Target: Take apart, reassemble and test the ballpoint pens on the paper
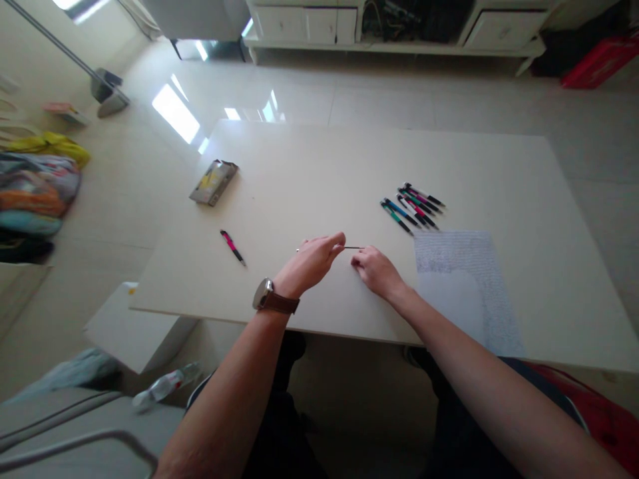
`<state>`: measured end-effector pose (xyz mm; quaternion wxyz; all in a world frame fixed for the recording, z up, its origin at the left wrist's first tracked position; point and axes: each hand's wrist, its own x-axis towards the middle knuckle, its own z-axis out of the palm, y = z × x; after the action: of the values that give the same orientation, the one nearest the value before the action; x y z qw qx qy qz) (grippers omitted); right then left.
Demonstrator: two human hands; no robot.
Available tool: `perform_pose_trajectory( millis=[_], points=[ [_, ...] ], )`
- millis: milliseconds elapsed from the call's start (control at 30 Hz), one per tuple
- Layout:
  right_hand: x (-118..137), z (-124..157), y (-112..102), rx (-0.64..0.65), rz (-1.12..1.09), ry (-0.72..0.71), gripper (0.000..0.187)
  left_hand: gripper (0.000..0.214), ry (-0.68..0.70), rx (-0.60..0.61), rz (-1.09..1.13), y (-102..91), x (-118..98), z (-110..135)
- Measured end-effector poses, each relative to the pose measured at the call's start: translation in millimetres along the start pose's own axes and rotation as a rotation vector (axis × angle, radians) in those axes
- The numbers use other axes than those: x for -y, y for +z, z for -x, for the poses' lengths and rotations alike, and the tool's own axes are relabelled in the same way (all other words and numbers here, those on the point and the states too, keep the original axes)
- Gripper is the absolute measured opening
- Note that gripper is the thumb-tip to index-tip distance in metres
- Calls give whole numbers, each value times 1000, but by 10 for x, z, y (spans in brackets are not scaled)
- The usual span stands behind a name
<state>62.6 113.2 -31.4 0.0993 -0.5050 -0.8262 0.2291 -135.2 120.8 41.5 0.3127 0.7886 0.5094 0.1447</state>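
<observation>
My left hand, with a brown-strapped watch on its wrist, is pinched shut on a thin dark rod, perhaps a pen refill, just above the white table. My right hand is closed close to the rod's other end; whether it touches the rod I cannot tell. A pink and black pen lies alone to the left of my hands. Several coloured pens lie in a bunch to the right and beyond.
A sheet of bubble wrap lies by my right forearm. A small grey and yellow pack sits at the table's far left. A plastic bottle lies on the floor under the table's left edge. Bags are piled at the far left.
</observation>
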Motion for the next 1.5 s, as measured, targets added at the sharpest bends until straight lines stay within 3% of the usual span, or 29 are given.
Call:
perform_pose_trajectory(
  millis=[233, 467, 733, 1167, 1500],
  points=[
    [55, -12, 28, -53, 41, -19, 16, 23, -14, 2, 53, -10, -54, 11],
    [7, -62, -270, -338, -504, 176, 12, 19, -47, 28, 38, -2, -51, -2],
    [-128, -31, -359, -412, -901, 171, 19, 21, -63, 52, -48, 32, -79, -70],
    [-149, 54, -384, -354, -855, 124, 15, 20, -28, 55, -85, 147, -98, -138],
    [-143, 70, -451, -431, -900, 172, 14, 23, -15, 45, -74, 133, -105, -133]
  ],
)
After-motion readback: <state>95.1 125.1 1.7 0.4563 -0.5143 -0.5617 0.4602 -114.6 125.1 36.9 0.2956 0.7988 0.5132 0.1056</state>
